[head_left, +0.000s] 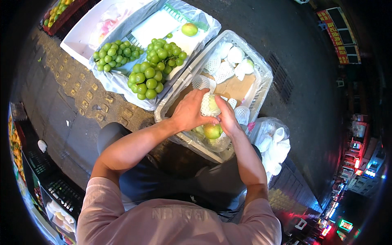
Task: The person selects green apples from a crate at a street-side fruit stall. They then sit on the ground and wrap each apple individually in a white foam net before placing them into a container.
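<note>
My left hand (188,111) and my right hand (226,118) together grip one round green fruit half covered by a white foam net sleeve (208,105), held just above a white plastic crate (261,71). Below the hands, at the crate's near end, lies a bare green-red fruit (212,131). At the far end of the crate sit several fruits wrapped in foam nets (228,59), on a brown cardboard liner (234,87).
Left of the crate, a bag-lined box (118,81) holds bunches of green grapes (153,67) and one loose green fruit (189,29). A clear bag of empty foam nets (274,145) lies to the right. Paved ground surrounds everything, with stalls of fruit along the left edge.
</note>
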Demonstrator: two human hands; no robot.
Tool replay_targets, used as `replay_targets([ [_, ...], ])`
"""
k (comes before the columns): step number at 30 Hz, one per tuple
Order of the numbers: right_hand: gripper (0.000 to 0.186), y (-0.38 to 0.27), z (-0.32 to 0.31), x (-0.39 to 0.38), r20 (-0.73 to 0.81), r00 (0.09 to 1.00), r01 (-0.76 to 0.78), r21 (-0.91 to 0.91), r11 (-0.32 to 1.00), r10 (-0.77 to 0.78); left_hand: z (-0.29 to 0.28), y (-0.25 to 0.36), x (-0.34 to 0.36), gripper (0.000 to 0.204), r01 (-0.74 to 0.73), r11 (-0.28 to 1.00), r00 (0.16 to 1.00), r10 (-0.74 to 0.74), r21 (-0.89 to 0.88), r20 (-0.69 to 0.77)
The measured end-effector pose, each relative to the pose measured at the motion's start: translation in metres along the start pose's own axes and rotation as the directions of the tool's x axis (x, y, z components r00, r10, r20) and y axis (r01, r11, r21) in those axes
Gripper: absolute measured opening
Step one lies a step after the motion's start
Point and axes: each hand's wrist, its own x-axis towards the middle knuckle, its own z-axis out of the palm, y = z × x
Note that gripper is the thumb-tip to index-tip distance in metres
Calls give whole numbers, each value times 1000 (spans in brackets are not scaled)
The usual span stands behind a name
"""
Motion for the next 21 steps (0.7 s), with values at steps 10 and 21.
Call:
replay_targets([
  [10,82,-12,-2,-5,160,926,371,-562,739,-343,43,-55,4,69,325,601,936,-316,-730,157],
  [21,85,-58,-156,82,-791,562,82,-237,968,-241,46,5,-49,50,-416,840,874,264,349,408],
])
